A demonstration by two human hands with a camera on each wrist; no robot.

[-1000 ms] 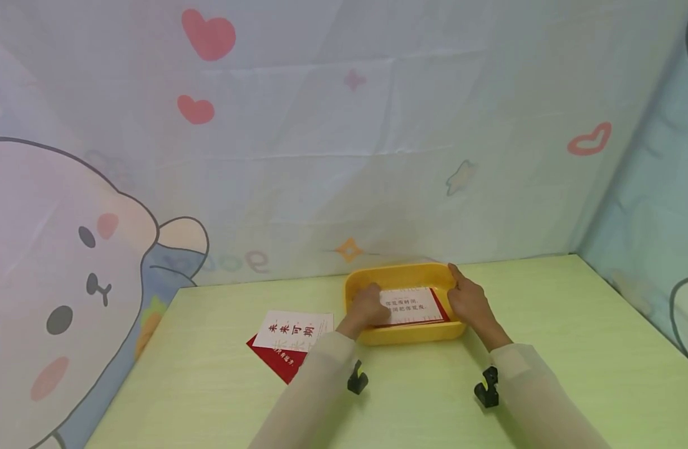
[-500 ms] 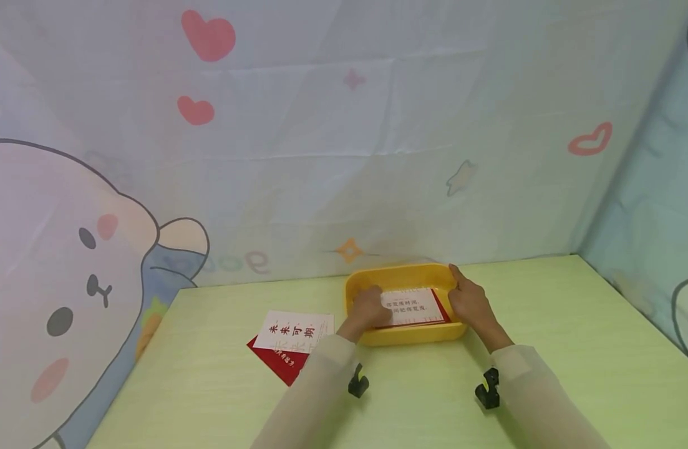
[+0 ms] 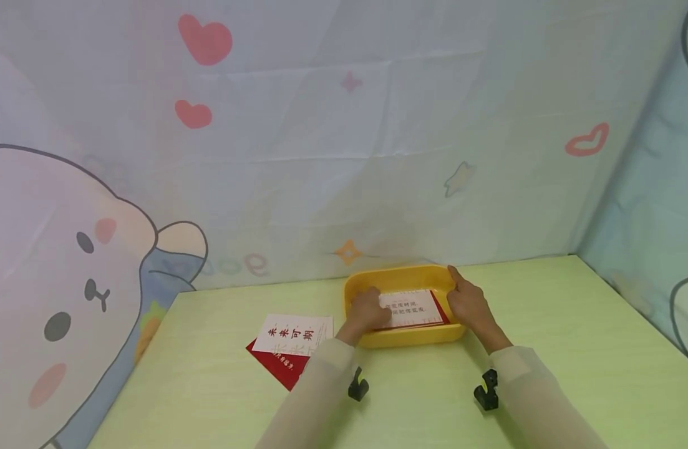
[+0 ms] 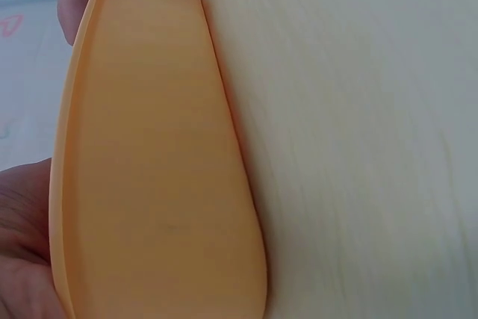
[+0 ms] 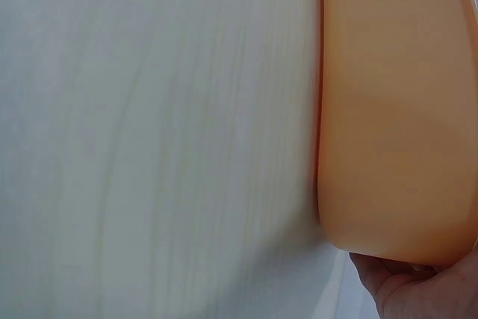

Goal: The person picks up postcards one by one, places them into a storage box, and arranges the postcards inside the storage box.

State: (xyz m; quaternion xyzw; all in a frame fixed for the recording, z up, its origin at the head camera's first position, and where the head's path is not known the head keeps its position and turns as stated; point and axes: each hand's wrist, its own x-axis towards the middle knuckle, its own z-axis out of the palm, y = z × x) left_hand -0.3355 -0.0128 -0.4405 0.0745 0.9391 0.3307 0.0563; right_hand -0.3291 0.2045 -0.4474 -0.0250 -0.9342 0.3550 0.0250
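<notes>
Head view: white-and-red printed paper cards point(image 3: 411, 307) lie in a rectangular yellow plastic tray point(image 3: 416, 338), left hand point(image 3: 367, 310) over their left edge, grip unclear; right hand point(image 3: 470, 304) holds the tray's right end. Left wrist: tray mostly hides that hand. Right wrist: hand touches tray.

Booth-like place, exact kind unclear — pale green table point(image 3: 574, 318), cloth walls point(image 3: 299, 187) with hearts point(image 3: 208, 42).

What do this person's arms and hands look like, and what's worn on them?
A long, plain, cream-coloured left sleeve and matching right sleeve reach roughly to the wrists. The left hand and right hand wear no gloves. By the cuffs show a small, black, angular left piece and a similar right piece. No cables are visible.
</notes>
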